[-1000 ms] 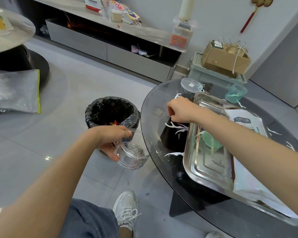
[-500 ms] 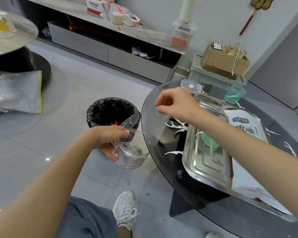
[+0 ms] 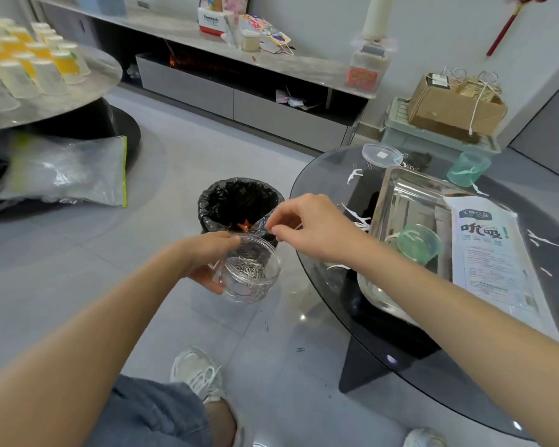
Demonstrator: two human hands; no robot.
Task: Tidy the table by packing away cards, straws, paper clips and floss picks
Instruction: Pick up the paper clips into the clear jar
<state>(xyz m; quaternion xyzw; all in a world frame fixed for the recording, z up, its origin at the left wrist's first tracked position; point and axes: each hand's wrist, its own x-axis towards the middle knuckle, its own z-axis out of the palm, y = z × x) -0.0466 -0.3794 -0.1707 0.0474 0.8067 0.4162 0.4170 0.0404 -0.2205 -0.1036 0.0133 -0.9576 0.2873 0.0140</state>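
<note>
My left hand (image 3: 207,256) grips a clear plastic jar (image 3: 249,272) off the left edge of the glass table (image 3: 320,175); silver paper clips (image 3: 247,264) lie in its bottom. My right hand (image 3: 307,227) hovers just above the jar's mouth, its fingertips pinched together; whatever is in the pinch is too small to make out. White floss picks (image 3: 354,175) lie scattered on the table. The jar's clear lid (image 3: 381,154) sits at the table's far edge with a few paper clips (image 3: 370,165) beside it.
A steel tray (image 3: 407,201) on the table holds a green cup (image 3: 418,243) and a straw packet (image 3: 494,253). Another green cup (image 3: 468,169) stands behind it. A black-lined bin (image 3: 239,201) is on the floor past the jar. Stray clips (image 3: 267,327) lie on the floor.
My right hand lifted off the table and came left and toward me, stopping over the jar. The left hand kept the jar in nearly the same place.
</note>
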